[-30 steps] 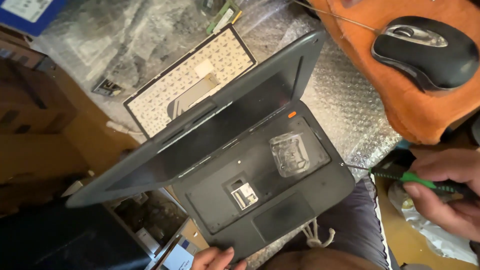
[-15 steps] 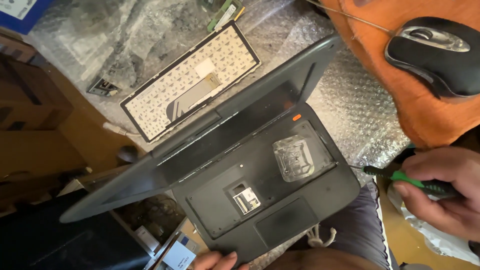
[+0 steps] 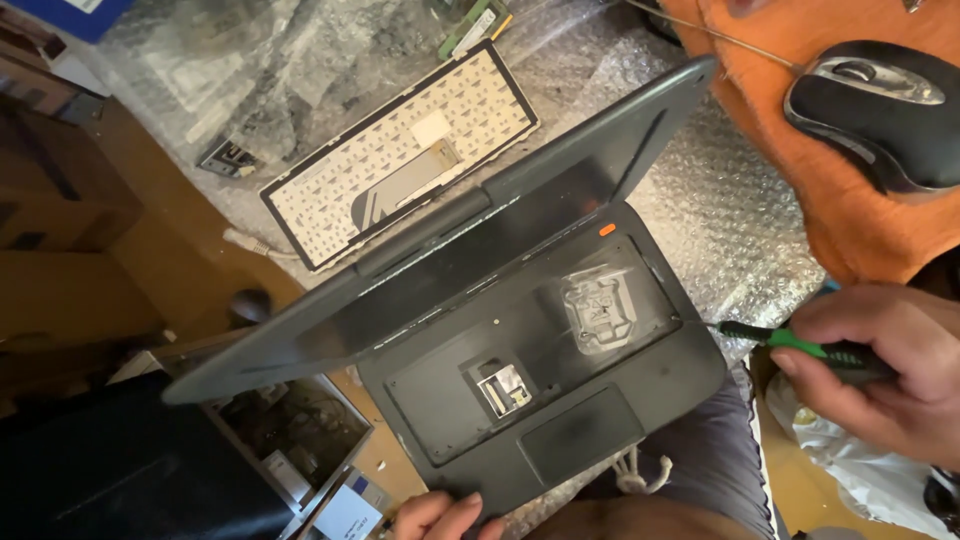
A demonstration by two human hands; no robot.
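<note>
Two hands work at a dark grey laptop (image 3: 520,340) that lies open on bubble wrap (image 3: 720,220), its keyboard bay bare. Taking the laptop as the landmark: the right hand (image 3: 890,375) sits just off its right edge, clenched around the green and black handle of a screwdriver (image 3: 800,345), whose thin shaft reaches in to the right rim of the laptop base, beside a silvery metal plate (image 3: 598,308) in the bay. At the laptop's near edge, the left hand (image 3: 440,515) shows only its fingertips, pressed against the front corner below the touchpad (image 3: 580,448); whether it grips or merely rests I cannot tell. A small rectangular opening with a connector (image 3: 503,385) lies in the bay left of the metal plate, and an orange dot (image 3: 607,229) marks the upper right corner of the base. The screen lid tilts back to the upper left. Beyond the lid, the removed keyboard (image 3: 400,150) lies face down, pale underside up, on the bubble wrap. To the upper right of the laptop a black and silver mouse (image 3: 880,110) rests on an orange cloth (image 3: 830,220). Left of the laptop, brown cardboard boxes (image 3: 60,200) stand
</note>
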